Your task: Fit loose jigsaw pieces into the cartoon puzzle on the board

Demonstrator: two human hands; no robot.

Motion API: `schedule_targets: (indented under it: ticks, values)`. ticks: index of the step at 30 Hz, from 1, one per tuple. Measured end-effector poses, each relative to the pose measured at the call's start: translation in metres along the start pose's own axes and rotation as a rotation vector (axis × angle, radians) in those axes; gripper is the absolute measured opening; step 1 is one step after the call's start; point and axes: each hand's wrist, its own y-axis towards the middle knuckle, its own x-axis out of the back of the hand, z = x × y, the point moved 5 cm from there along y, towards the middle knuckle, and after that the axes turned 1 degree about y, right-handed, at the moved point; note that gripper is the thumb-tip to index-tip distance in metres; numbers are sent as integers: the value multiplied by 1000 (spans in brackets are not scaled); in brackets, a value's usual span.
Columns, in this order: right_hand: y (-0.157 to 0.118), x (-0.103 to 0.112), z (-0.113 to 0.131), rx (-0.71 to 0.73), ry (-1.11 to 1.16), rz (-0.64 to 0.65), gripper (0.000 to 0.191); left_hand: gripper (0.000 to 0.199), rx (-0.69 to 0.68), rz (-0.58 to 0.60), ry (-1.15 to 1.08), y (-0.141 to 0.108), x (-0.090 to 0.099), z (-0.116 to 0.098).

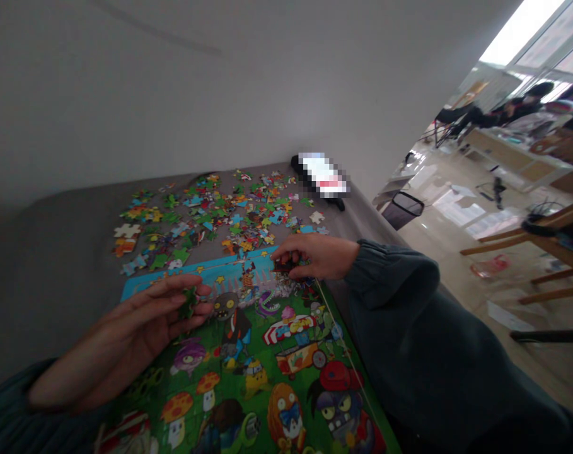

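Observation:
A mostly assembled jigsaw puzzle [267, 359] of cartoon plants and zombies lies on a grey-covered table [54, 265], its blue top strip ragged along the edge. Beyond it spreads a heap of loose, colourful puzzle pieces [215, 217]. My left hand [139, 334] pinches a green puzzle piece [188, 304] between fingers and thumb, just above the puzzle's left part. My right hand [317, 257] holds a dark puzzle piece [283, 265] in its fingertips, over the puzzle's top edge.
A black-cased phone [321, 174] with a blurred screen lies at the far table corner, beside a wall [173, 82]. Past the table's right edge are a black wastebasket [402, 210], a wooden chair [527, 252], a shiny floor and seated people [517, 107].

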Motion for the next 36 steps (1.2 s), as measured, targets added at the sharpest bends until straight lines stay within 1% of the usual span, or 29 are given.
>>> schedule_targets:
  ticks: [4, 9, 12, 18, 24, 31, 36]
  values:
    - [0, 0, 1, 10, -3, -4, 41, 46, -3, 5, -10, 0, -1, -1]
    - [-1, 0, 2, 17, -13, -1, 40, 41, -3, 39, -21, -1, -4, -1]
    - [-1, 0, 2, 5, -8, 8, 41, 39, 7, 46, -18, -3, -4, -2]
    - [-3, 3, 2, -27, -8, 13, 41, 42, 12, 29, -29, -4, -4, -3]
    - [-5, 6, 2, -70, -62, 29, 43, 40, 12, 67, -22, -3, -4, -2]
    - [-5, 3, 1, -44, -43, 29, 45, 40, 2, 63, -12, -3, -6, -3]
    - [-5, 3, 1, -34, -38, 39, 46, 37, 11, 58, -23, -2, -5, -2]
